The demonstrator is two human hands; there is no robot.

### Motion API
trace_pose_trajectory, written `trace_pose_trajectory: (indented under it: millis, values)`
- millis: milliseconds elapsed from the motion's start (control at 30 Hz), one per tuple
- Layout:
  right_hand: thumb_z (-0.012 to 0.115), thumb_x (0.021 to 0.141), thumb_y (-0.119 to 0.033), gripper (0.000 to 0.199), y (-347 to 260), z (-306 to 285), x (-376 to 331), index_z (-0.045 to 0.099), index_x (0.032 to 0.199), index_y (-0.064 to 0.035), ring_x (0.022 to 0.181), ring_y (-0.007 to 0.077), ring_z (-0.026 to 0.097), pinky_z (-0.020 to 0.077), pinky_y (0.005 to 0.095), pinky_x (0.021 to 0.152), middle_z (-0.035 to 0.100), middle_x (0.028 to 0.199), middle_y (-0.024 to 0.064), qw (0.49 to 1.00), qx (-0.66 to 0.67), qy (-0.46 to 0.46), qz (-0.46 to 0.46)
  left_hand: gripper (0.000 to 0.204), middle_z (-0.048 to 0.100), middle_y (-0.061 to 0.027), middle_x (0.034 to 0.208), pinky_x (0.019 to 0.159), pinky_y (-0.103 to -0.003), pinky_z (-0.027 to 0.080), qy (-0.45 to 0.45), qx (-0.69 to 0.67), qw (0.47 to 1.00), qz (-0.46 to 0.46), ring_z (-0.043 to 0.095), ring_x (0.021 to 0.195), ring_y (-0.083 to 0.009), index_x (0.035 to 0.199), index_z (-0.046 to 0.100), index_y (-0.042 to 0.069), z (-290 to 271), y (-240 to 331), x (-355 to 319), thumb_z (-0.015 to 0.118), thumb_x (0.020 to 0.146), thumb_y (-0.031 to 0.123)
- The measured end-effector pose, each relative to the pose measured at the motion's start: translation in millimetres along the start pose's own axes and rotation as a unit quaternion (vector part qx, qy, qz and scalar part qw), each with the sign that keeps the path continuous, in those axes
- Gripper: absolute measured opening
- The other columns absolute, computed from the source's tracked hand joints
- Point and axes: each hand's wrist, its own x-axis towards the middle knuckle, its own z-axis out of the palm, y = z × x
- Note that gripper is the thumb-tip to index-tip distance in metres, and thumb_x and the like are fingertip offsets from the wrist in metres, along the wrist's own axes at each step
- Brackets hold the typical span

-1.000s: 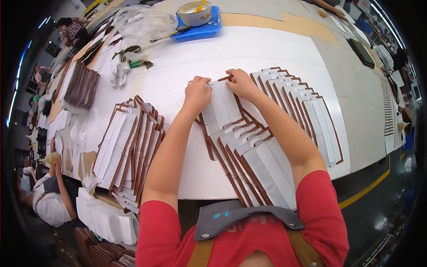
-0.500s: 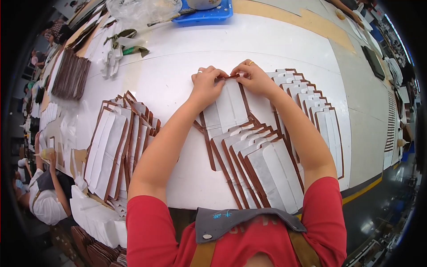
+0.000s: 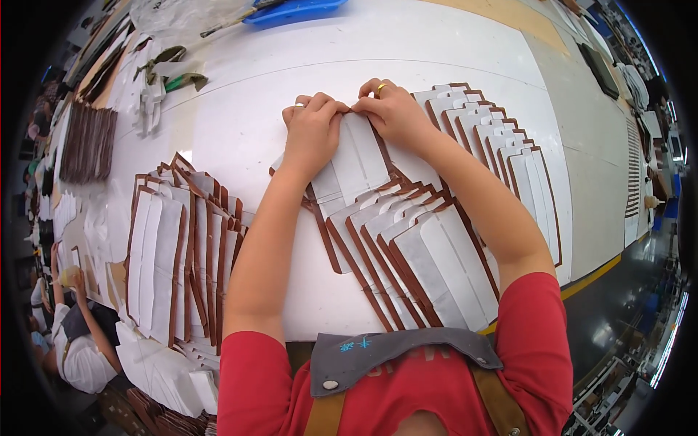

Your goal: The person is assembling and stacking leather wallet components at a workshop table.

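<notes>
A flat white panel with brown edging [image 3: 358, 161] lies in front of me, its far edge between my hands. My left hand [image 3: 314, 129] wears a ring and pinches that far edge at its left part. Right beside it, my right hand [image 3: 396, 115], also ringed, pinches the same edge, fingertips nearly touching the left ones. The fingertips cover the edge itself. The panel's near end meets a fanned row of similar panels [image 3: 445, 265] overlapping toward my body. Another overlapping row of panels [image 3: 533, 178] lies beyond my right forearm.
A heaped stack of brown-edged panels [image 3: 156, 254] stands left of my left forearm. Farther off are a brown stack [image 3: 87, 144], green-and-white scraps [image 3: 156, 86] and a blue tray [image 3: 298, 10]. A person in a white shirt [image 3: 86, 356] works at the left.
The view has shifted, so the table's things sit a little differently. Both hands stay at the panel's far edge, with fingertips now pinched closer together.
</notes>
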Motion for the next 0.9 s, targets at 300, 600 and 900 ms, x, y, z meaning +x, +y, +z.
trace_pose_trajectory:
  millis: [300, 600, 900]
  values:
    - [0.051, 0.081, -0.002, 0.015, -8.8, -2.9, -0.8, 0.058, 0.093, -0.0072, 0.091, 0.0263, 0.051, 0.0435, 0.0336, 0.080, 0.051, 0.102, 0.0098, 0.997, 0.039, -0.004, 0.067, 0.016, 0.060, -0.0053, 0.089, 0.079, -0.035, 0.037, -0.021, -0.122, 0.990, -0.066, 0.055, 0.085, -0.0221, 0.089, 0.065, 0.011, -5.3, -3.9, 1.1, 0.055, 0.077, 0.005]
    - [0.050, 0.083, -0.002, 0.021, -10.1, -5.7, 2.5, 0.061, 0.100, -0.0086, 0.096, 0.0227, 0.051, 0.0441, 0.0318, 0.081, 0.047, 0.109, 0.0092, 0.989, 0.084, -0.045, 0.117, 0.020, 0.061, -0.0053, 0.083, 0.073, -0.034, 0.043, -0.010, -0.111, 0.993, -0.041, 0.055, 0.080, -0.0234, 0.086, 0.067, 0.012, -5.3, -7.8, 1.5, 0.054, 0.076, 0.002]
    - [0.055, 0.079, -0.003, 0.014, -8.8, -5.3, -8.2, 0.064, 0.088, -0.0085, 0.084, 0.0242, 0.054, 0.0453, 0.0334, 0.073, 0.053, 0.101, 0.0061, 0.999, -0.037, 0.023, -0.010, 0.026, 0.056, 0.0011, 0.090, 0.080, -0.036, 0.034, -0.068, 0.017, 0.997, -0.012, 0.051, 0.088, -0.0211, 0.089, 0.067, 0.020, -6.6, 1.7, 0.9, 0.051, 0.076, 0.003]
